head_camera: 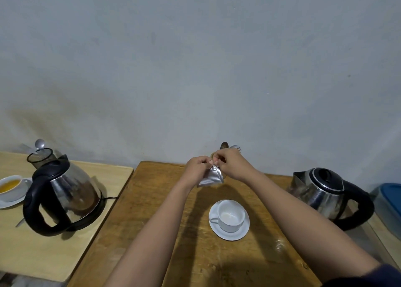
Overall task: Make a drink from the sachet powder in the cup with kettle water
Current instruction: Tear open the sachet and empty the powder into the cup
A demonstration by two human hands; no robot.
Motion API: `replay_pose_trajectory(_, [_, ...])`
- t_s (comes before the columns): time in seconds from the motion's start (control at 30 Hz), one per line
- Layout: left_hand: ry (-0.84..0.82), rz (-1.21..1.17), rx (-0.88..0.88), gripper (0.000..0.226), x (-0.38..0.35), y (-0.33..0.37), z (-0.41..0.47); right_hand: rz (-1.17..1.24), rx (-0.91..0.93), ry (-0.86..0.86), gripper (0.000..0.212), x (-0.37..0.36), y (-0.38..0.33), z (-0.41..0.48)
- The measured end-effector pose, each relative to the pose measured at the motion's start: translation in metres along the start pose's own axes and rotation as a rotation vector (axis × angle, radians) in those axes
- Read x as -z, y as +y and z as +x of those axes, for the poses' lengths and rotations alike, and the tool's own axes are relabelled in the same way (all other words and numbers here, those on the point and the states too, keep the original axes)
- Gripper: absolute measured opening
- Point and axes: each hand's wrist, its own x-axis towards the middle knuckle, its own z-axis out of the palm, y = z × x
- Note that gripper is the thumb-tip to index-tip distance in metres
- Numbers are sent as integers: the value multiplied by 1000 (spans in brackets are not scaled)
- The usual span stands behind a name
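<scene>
Left hand (196, 167) and right hand (227, 162) both pinched shut on the top edge of a small silver foil sachet (211, 177), fingertips nearly touching, sachet hanging below them, raised over the far part of the brown wooden surface (152, 210). Looks like the tear-open step; no opening visible yet. Sachet reads as light, thin, crinkly, a bit slick; best held at the sealed top corners, body left loose so powder settles low and doesn't puff out.

White ceramic cup (231, 216) sits empty and upright on a white saucer (229, 232), nearer the person than the sachet, well apart from the hands. Fragile, handle to the left.

Steel kettle with black handle and lid (325, 193) stands right of the cup. Second glass-bodied kettle with black handle (63, 195) on the pale surface at left, beside a white cup of yellow liquid (10, 185).

Hidden: the hands cover a holder with a spoon and fork behind them; water level in the kettles unreadable; blue-lidded container cut off at the right edge.
</scene>
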Motion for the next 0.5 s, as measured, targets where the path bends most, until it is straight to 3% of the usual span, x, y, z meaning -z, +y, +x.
replay_pose_trajectory(0.3, [100,-85,44,31,3,-2,12,-151,260,96,16,-4,-5,-5])
replay_pose_trajectory(0.5, [221,-125,52,29,13,-9,20,-155,359,8,16,-5,-6,-7])
